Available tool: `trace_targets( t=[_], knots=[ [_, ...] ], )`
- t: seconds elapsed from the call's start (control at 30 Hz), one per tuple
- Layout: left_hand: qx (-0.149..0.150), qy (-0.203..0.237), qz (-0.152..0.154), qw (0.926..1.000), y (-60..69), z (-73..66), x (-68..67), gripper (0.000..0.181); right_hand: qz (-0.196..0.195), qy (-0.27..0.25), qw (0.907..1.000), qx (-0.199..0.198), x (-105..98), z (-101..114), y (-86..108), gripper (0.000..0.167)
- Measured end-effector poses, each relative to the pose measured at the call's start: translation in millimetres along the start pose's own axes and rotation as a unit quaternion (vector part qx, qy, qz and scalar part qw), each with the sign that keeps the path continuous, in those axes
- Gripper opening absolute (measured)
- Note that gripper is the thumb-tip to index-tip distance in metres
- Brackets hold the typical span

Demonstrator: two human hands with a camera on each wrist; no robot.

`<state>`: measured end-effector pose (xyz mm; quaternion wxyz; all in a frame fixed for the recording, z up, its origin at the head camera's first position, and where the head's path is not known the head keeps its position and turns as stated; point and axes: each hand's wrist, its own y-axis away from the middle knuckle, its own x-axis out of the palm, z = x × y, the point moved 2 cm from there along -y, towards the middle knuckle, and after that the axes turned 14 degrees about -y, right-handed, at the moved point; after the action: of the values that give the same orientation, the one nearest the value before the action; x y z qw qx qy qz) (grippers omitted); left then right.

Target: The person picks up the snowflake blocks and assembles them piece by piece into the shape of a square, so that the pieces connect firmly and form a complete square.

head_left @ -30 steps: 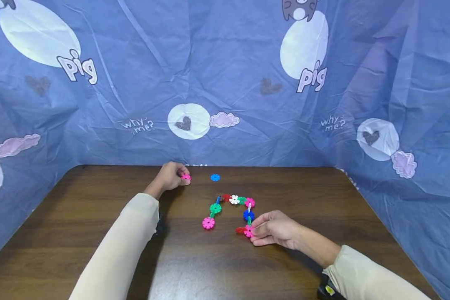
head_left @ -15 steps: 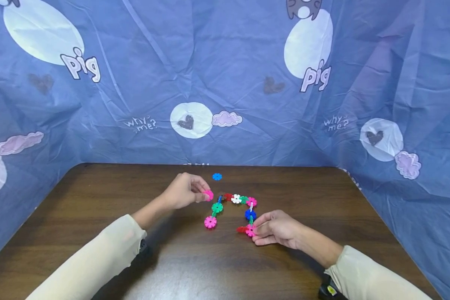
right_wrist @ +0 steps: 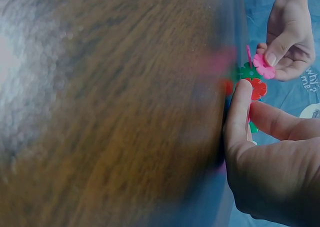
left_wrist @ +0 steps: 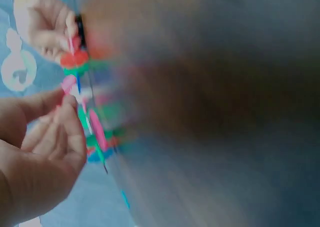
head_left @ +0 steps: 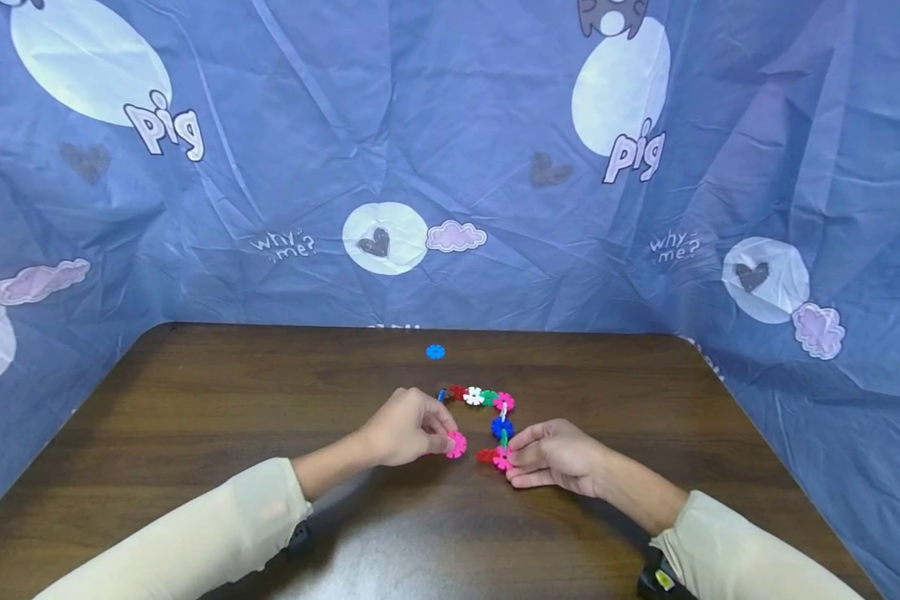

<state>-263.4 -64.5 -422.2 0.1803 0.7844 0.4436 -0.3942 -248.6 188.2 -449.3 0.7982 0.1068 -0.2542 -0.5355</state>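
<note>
My left hand (head_left: 403, 429) pinches a loose pink flower-shaped interlocking disc (head_left: 457, 445) between thumb and fingers. Across from it, my right hand (head_left: 558, 458) holds the pink end disc (head_left: 502, 459) of an arch-shaped chain. A red disc (head_left: 486, 456) slots into that end and points left, a short gap from the loose pink one. Up the right side run a blue disc (head_left: 502, 427) and a green one; a white disc (head_left: 473, 397) sits along the top. The chain's left leg is mostly hidden behind my left hand. In the right wrist view the red disc (right_wrist: 258, 89) faces the camera.
A single light-blue disc (head_left: 435, 352) lies flat near the far edge of the brown wooden table (head_left: 232, 375). Blue printed cloth (head_left: 307, 167) hangs behind the table and along its sides. Much of the left wrist view is blurred.
My left hand has carried the loose pink disc from the far left of the table rightward and nearer, toward the red disc. My right hand stays on the chain's end.
</note>
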Motion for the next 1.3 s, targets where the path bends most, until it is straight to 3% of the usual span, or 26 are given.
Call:
trace_targets(
  t=[0.13,0.37,0.8,1.07,1.3],
  knots=[
    [-0.064,0.056,0.002,0.9964,2.2,-7.2,8.2,0.014,0.0,0.0,1.0,0.0,0.2,0.5,-0.5,0.025],
    [-0.117,0.139,0.006,0.9833,4.3,-11.5,20.5,0.007,0.006,-0.005,1.0,0.003,-0.2,0.9,-0.4,0.023],
    [-0.102,0.136,-0.006,0.9855,5.4,-15.8,30.0,0.011,0.01,0.0,0.9999,-0.004,0.1,1.3,0.5,0.023],
    [-0.119,0.151,-0.005,0.9814,7.1,-24.0,36.7,0.009,-0.006,-0.012,0.9999,-0.004,3.6,-1.3,-1.2,0.022],
    [-0.138,0.106,-0.029,0.9843,6.2,-28.8,39.2,0.009,-0.013,-0.025,0.9996,-0.002,3.1,-3.5,-1.7,0.016]
  ],
)
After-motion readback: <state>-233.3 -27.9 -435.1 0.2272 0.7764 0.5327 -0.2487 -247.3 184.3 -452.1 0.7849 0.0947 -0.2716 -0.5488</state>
